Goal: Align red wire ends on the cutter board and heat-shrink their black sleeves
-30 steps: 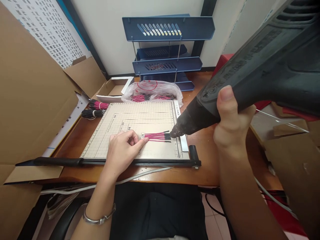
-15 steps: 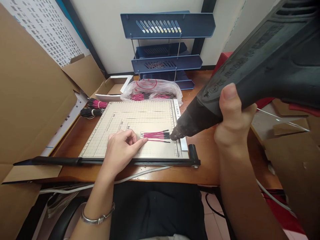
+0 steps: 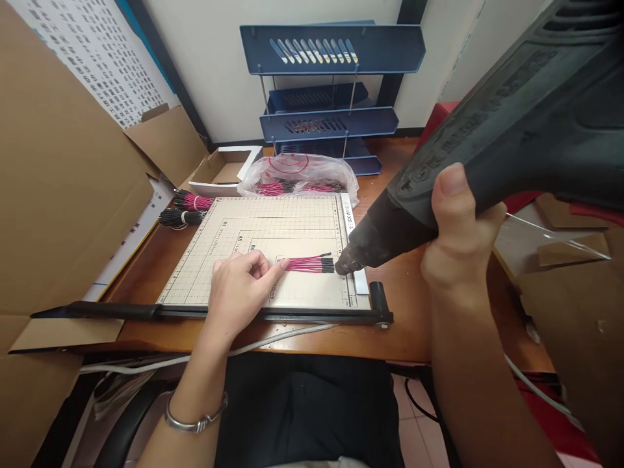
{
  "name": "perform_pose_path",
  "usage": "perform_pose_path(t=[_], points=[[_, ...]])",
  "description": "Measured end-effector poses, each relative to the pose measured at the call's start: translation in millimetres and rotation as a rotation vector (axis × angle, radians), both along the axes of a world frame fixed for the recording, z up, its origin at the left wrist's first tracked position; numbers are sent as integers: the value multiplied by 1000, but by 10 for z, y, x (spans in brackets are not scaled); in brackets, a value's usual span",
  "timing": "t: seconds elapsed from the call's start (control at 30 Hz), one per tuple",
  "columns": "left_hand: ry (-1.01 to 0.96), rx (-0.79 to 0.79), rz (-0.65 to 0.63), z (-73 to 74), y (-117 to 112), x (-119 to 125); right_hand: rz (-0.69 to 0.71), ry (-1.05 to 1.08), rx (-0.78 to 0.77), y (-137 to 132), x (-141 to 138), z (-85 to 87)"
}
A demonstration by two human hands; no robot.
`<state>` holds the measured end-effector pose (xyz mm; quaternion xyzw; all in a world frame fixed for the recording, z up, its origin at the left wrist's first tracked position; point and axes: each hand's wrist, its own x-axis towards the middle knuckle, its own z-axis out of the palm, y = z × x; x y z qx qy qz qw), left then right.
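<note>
Nearest, I see a dark lap [image 3: 307,416], with a silver bracelet [image 3: 195,426] on the left wrist. A pale cord [image 3: 287,336] runs along the near edge of the brown surface [image 3: 404,318]. Just past it, a long black handle [image 3: 114,311] lies along the near side of a flat board [image 3: 292,224] with lines on it. My left grip [image 3: 238,286] is on the board, and its thumb touches the left end of some pink wires [image 3: 309,264] with black tips. I cannot tell if it pinches them or only pushes down. The wires lie on the right half of the board, tips to the right. My right grip [image 3: 455,240] is closed around a big black heat gun [image 3: 487,136], and the gun's nose is just beside the black tips. Farther off, on the left, are a pink bundle [image 3: 201,203] and a black bundle [image 3: 173,219]. Past the board are a clear bag [image 3: 331,169] with more pink wires inside and, to its left, an open box [image 3: 224,172]. Farthest is a blue rack [image 3: 331,49] by the wall.
</note>
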<state>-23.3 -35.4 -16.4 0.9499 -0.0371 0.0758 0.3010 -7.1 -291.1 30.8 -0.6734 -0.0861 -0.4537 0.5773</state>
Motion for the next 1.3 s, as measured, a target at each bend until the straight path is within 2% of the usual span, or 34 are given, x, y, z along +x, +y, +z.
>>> perform_pose_path(t=[0.37,0.67,0.93,1.3], points=[[-22,6,6,-36,-8,23,40,-16,99,-1,33,-13],[-15,0,4,-27,-5,16,51,-19,56,-13,47,-48],[3,61,36,-24,-36,48,33,-34,33,-16,60,-52],[13,-6,1,-13,-20,22,42,-33,27,-14,52,-40]])
